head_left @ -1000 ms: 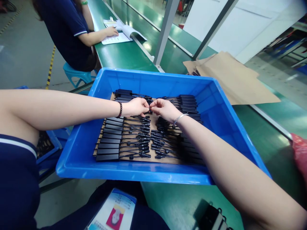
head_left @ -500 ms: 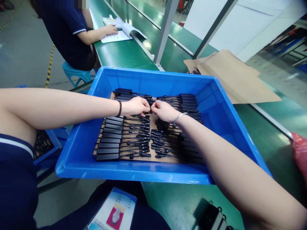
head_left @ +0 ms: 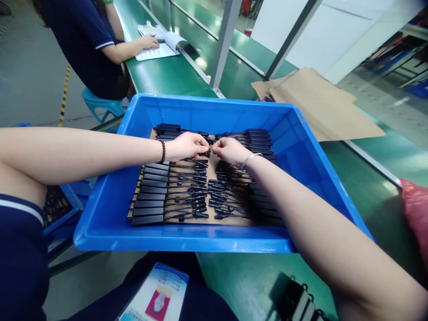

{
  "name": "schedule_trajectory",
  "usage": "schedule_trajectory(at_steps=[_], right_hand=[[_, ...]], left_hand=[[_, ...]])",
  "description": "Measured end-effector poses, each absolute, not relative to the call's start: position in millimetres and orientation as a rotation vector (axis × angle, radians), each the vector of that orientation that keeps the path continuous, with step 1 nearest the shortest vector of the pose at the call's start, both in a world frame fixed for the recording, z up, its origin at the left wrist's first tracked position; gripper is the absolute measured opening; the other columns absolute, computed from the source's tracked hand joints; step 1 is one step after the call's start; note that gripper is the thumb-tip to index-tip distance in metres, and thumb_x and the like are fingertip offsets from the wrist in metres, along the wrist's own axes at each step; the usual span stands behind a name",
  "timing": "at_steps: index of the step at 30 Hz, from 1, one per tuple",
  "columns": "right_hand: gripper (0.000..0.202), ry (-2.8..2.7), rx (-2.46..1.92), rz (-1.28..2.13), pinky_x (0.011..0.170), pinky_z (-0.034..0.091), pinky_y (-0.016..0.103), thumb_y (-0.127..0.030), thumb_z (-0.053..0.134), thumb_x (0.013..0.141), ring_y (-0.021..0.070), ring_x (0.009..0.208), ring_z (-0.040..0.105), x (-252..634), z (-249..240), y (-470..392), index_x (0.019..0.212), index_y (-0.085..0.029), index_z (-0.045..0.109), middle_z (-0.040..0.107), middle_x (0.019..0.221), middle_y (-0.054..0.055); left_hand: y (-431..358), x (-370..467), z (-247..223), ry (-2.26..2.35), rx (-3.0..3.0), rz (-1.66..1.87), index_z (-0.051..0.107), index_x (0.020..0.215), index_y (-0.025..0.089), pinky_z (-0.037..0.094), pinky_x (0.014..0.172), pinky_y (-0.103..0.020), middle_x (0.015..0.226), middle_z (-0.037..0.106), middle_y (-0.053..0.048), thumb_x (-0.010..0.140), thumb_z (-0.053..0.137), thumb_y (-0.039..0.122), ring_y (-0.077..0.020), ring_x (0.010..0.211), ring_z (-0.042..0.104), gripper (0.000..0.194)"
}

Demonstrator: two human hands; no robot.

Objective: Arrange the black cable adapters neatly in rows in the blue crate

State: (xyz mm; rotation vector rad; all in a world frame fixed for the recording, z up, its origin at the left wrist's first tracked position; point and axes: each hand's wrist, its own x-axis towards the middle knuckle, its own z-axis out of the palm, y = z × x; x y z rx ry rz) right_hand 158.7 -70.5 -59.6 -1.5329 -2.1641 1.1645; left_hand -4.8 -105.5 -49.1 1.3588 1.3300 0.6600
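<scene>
A blue bin [head_left: 103, 223] holds rows of black rectangular units [head_left: 150, 201] on the left and more units [head_left: 259, 138] on the right. Their short cables [head_left: 187, 191] point toward a strip of brown cardboard [head_left: 211, 171] in the middle. My left hand [head_left: 187, 146] is over the upper middle, fingers pinched on a small black cable end with a bit of red. Close beside it, my right hand [head_left: 230, 150] has its fingertips pressed together; what they hold, if anything, is hidden. A small gap separates the two hands.
Brown cardboard sheets [head_left: 321, 107] lie on the green table [head_left: 361, 178] behind the bin. A seated person's hand [head_left: 149, 42] rests by papers [head_left: 157, 52]. Metal posts [head_left: 225, 44] stand beyond. Black units [head_left: 297, 298] are at the lower right, a red bag [head_left: 414, 209] at the right edge.
The whole view has shifted slightly, so the bin and table appear a little further left. My fingertips have drawn slightly apart above the cables.
</scene>
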Motion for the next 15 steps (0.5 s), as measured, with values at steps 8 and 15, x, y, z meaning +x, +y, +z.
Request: schedule_trajectory(at_steps=[8, 15], right_hand=[[0.004, -2.154, -1.578, 1.095, 0.046, 0.032, 0.018, -0.015, 0.049, 0.068, 0.0067, 0.047, 0.043, 163.2, -60.5, -66.6, 0.065, -0.015, 0.052, 0.050, 0.055, -0.001], [0.002, -2.192, -1.590, 1.061, 0.047, 0.033, 0.018, -0.016, 0.050, 0.067, 0.0068, 0.049, 0.043, 164.2, -57.9, -67.0, 0.067, -0.015, 0.052, 0.054, 0.062, 0.001]], left_hand=[[-102.3, -7.5, -52.7, 1.421, 1.447, 0.633, 0.055, 0.080, 0.012, 0.043, 0.053, -0.017, 0.075, 0.061, -0.004, 0.075, 0.060, 0.022, -0.0078, 0.058, 0.059, 0.012], [-101.1, -12.8, -51.1, 1.428, 2.161, 0.519, 0.057, 0.096, 0.015, 0.044, 0.067, -0.022, 0.096, 0.058, -0.005, 0.066, 0.062, 0.021, -0.0104, 0.074, 0.057, 0.031]])
